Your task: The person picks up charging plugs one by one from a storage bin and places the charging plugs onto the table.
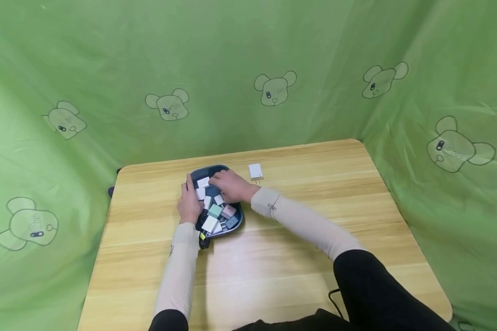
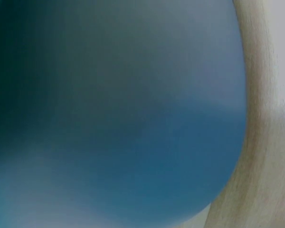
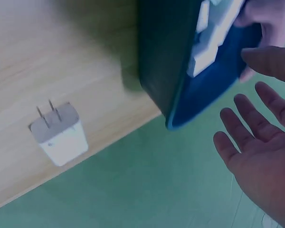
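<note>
A dark blue storage bin (image 1: 239, 221) on the wooden table holds several plug-in chargers, mostly white, with a mint green charger (image 1: 215, 211), a pink charger (image 1: 229, 211) and a grey-blue charger (image 1: 231, 222) among them. My left hand (image 1: 189, 202) grips its left wall, thumb over the rim. Over the far right part of the bin is my right hand (image 1: 232, 185); the right wrist view shows its fingers spread loosely with nothing between them. Close up, the bin's blurred blue side (image 2: 171, 152) fills most of the left wrist view.
Right of the bin, a white charger (image 1: 255, 171) lies by itself on the table (image 1: 306, 184), its prongs facing me. A black thing with a yellow tag (image 1: 202, 236) sits at the bin's near left corner. Green curtains (image 1: 223, 55) surround the table's far and side edges.
</note>
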Available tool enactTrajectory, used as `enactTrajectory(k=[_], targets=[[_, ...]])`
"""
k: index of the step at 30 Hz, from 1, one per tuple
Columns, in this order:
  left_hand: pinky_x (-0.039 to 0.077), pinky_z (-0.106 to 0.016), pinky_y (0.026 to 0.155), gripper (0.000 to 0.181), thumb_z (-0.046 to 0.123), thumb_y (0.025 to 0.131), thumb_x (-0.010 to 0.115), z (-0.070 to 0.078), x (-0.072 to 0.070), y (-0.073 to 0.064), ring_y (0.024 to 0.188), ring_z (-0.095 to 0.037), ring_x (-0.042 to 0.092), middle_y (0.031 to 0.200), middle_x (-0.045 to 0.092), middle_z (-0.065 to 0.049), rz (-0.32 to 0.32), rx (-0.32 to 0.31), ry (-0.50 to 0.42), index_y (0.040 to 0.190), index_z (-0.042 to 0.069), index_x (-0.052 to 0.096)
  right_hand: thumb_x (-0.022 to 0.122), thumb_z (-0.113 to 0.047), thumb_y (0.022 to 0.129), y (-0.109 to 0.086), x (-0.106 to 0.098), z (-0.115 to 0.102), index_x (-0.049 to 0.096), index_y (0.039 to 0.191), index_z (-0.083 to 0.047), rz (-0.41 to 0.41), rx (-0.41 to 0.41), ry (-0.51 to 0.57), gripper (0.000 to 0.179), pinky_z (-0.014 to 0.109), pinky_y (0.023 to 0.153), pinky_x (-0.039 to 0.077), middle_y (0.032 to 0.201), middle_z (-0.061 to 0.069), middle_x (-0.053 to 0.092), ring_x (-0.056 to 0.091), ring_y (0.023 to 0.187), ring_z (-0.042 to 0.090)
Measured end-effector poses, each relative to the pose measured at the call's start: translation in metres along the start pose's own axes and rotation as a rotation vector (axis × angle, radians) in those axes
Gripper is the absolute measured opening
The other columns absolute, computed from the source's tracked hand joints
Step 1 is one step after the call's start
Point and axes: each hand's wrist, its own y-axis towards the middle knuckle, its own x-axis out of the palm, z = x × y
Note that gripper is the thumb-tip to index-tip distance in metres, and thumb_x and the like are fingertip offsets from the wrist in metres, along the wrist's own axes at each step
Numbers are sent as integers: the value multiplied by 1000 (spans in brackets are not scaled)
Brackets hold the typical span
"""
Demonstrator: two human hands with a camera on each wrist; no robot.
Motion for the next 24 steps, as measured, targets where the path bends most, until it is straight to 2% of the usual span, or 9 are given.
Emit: enactTrajectory(k=[5,11,19,24], targets=[[58,-55,72,112,-1,79,75,0,-1,-1,84,-44,67,155,38,-20,10,9,3,165,18,6,73,-5,83,-5,8,-6,54,143,-12,-80,0,-30,64,47,121,36,146,12,57,51,139,30],[58,-55,72,112,-2,77,75,0,0,-1,84,-45,67,154,39,-21,11,10,-10,165,18,7,82,-18,78,-9,17,-6,52,146,-13,-149,18,-100,74,53,125,27,150,13,53,47,142,32],[58,-54,70,113,-3,77,73,0,1,0,82,-43,66,156,37,-20,7,8,-12,165,19,6,74,-17,86,-10,31,-3,55,143,-17,-189,48,-141,60,57,127,22,147,11,55,50,139,31],[58,-54,70,114,-3,76,74,0,0,1,81,-43,66,155,37,-21,2,11,-6,165,18,5,73,-19,88,-8,36,-3,53,145,-18,-192,58,-144,61,58,127,19,148,11,55,51,139,31]])
